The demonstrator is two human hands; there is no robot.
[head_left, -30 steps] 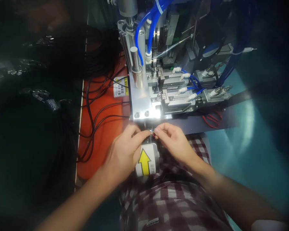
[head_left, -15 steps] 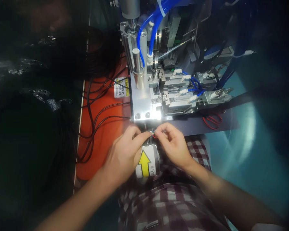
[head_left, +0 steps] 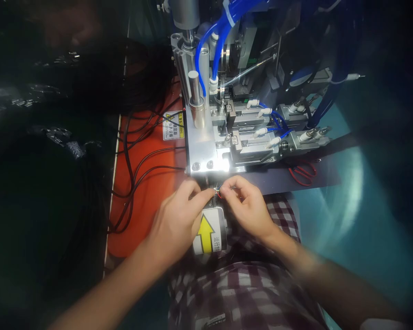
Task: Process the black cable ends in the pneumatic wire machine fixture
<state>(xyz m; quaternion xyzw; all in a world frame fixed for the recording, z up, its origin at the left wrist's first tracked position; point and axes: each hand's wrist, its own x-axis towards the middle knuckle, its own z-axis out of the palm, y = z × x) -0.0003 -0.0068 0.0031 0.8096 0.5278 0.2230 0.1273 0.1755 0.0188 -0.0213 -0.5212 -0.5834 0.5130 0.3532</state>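
Observation:
Thin coloured wires (head_left: 218, 191), red and green among them, show between my fingertips just in front of the machine's metal plate (head_left: 201, 149). My left hand (head_left: 179, 211) is closed, thumb and forefinger pinching at the left side of the wires. From the right, my right hand (head_left: 246, 201) pinches the wire ends between thumb and fingertips. What lies under the left fingers is hidden. Below the wires sits a rounded unit with a white label (head_left: 208, 231) bearing a yellow arrow, partly covered by my left hand.
Pneumatic cylinders (head_left: 254, 146) with blue hoses (head_left: 223, 27) stand behind my hands. Red-handled scissors or pliers (head_left: 303, 173) lie to the right. Black cables (head_left: 134, 178) cross the orange surface (head_left: 151, 197) at left, beside a warning label (head_left: 174, 125). Bundled dark cables fill the far left.
Both hands keep nearly the same pinching pose at the wires. The whole view shifts very slightly.

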